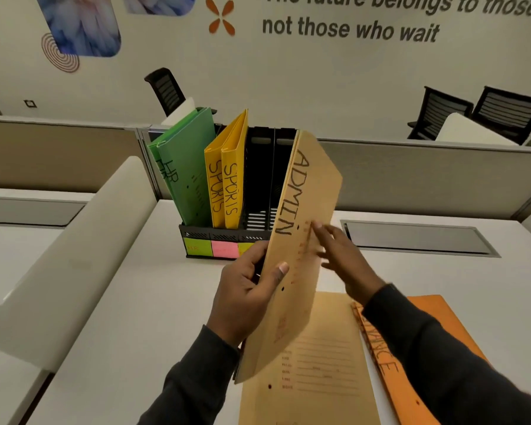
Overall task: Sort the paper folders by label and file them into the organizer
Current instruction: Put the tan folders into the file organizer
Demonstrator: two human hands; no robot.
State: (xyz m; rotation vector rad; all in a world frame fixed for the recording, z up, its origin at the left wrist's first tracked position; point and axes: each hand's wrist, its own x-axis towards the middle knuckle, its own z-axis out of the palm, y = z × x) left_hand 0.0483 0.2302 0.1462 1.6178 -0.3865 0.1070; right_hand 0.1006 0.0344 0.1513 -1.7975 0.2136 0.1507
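My left hand (246,291) grips a tan folder (307,204) marked ADMIN, held upright and tilted in front of the black organizer (259,179). My right hand (341,256) rests with spread fingers against the folder's front face. In the organizer's left slots stand two green folders (184,167) marked HR and two yellow folders (226,176) marked SPORTS. The slots to their right show bare black. Coloured sticky labels (224,249) line the organizer's front. Flat on the desk below lie another tan folder (322,363) and an orange folder (380,360) whose label ends in "ANCE".
A rounded beige divider (74,256) rises at the desk's left. A grey cable hatch (417,239) is set into the desk at right. Partition walls run behind the organizer, with black office chairs (485,115) beyond.
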